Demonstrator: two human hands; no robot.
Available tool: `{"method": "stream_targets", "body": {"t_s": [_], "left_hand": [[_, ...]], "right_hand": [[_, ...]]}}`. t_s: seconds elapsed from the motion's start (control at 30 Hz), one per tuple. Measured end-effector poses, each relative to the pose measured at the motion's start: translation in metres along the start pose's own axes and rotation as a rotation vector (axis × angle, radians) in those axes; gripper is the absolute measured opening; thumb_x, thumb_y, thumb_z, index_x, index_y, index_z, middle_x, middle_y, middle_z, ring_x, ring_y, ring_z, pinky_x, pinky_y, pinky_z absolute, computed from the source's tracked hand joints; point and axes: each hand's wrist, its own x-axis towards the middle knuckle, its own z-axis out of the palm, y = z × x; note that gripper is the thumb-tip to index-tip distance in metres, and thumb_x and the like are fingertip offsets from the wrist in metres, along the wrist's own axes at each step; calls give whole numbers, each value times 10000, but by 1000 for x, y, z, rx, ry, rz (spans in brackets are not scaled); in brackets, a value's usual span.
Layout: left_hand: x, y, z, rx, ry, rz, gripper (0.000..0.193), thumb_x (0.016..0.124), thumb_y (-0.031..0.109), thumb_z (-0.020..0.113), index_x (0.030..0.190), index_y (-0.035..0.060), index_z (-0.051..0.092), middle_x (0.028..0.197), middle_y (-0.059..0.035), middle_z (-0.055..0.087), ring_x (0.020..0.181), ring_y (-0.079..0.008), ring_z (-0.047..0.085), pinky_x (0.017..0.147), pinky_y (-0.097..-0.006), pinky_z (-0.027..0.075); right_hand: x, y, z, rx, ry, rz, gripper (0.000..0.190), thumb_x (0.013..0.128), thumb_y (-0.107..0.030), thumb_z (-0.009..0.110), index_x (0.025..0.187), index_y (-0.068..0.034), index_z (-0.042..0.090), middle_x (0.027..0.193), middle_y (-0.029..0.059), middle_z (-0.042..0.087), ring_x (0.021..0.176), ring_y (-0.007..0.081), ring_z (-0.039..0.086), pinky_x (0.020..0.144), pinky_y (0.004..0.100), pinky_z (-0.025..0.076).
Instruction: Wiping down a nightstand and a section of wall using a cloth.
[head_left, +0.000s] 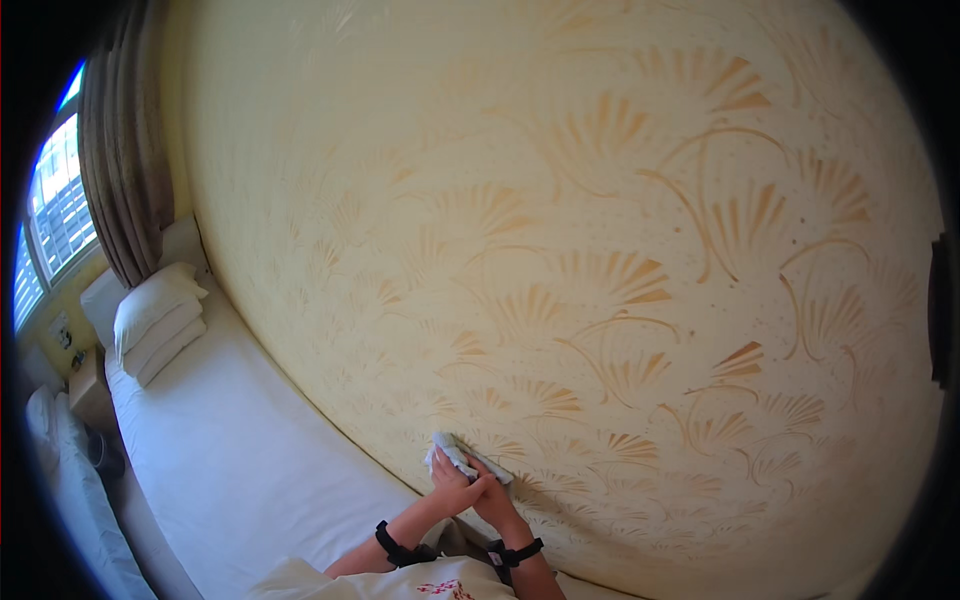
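A pale, bunched cloth (446, 444) lies against the patterned wall (420, 300), low down and close to the bed's edge. My left hand (453, 489) comes in from the left and holds it. Right beside it, partly overlapping, my right hand (491, 501) is on the same cloth, whose folded edge sticks out on that side. The fingers of my right hand are partly hidden by the cloth and the other hand. Black straps circle both of my wrists. Fan-shaped, orange-brown motifs cover much of the wall.
A bed with a white sheet (247, 450) runs along the wall, with stacked pillows (161, 319) at its far end. A brown curtain (124, 142) hangs beside a bright window (64, 195). Left are a bedside cabinet (91, 386), a dark bin (106, 454) and another bed (90, 510).
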Motion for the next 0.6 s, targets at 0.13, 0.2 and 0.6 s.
{"method": "stream_targets", "body": {"t_s": [0.13,0.2,0.6], "left_hand": [[-1,-16,6,-37,-139,-175,1294,783,555,708,1414,-153,-171,1372,-495,177,1338,-559,209,1062,-559,268],[-1,-19,18,-31,-196,-250,1308,775,565,713,1404,-166,-171,1353,-497,209,1318,-547,258,1040,-541,308],[28,32,-44,-288,-1142,-211,719,944,169,585,1468,-92,167,1339,-229,457,1160,-300,505,935,-334,453]], "right_hand": [[-14,-11,-6,57,-71,125,513,933,-9,497,1436,-15,400,1412,124,517,1324,186,438,1127,334,307],[-12,-16,-16,-129,-168,-21,447,971,-96,473,1416,-54,456,1406,66,543,1304,152,469,1149,338,272],[-32,-105,-31,-347,-2,159,565,905,-365,638,1363,-63,503,1243,175,631,1081,292,631,927,356,482]]}}
